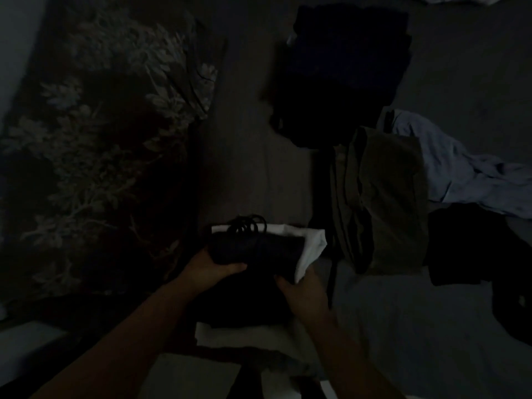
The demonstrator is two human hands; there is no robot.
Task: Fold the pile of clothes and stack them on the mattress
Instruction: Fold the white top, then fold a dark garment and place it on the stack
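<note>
On a dim grey mattress (pixel 253 156), beside a floral pillow (pixel 109 133) at left, both hands hold a folded dark garment (pixel 256 251) over a white one (pixel 311 249), left hand (pixel 213 269) and right hand (pixel 302 289) fingers curled around its near edge, seemingly squaring the stack, while unfolded clothes (pixel 460 174) lie right.

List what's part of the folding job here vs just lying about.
In the job:
- left hand and right hand, gripping the dark folded garment
- white garment under it
- olive garment
- pale blue garment, unfolded
- dark stack
- mattress

Lying about:
- floral cover
</note>
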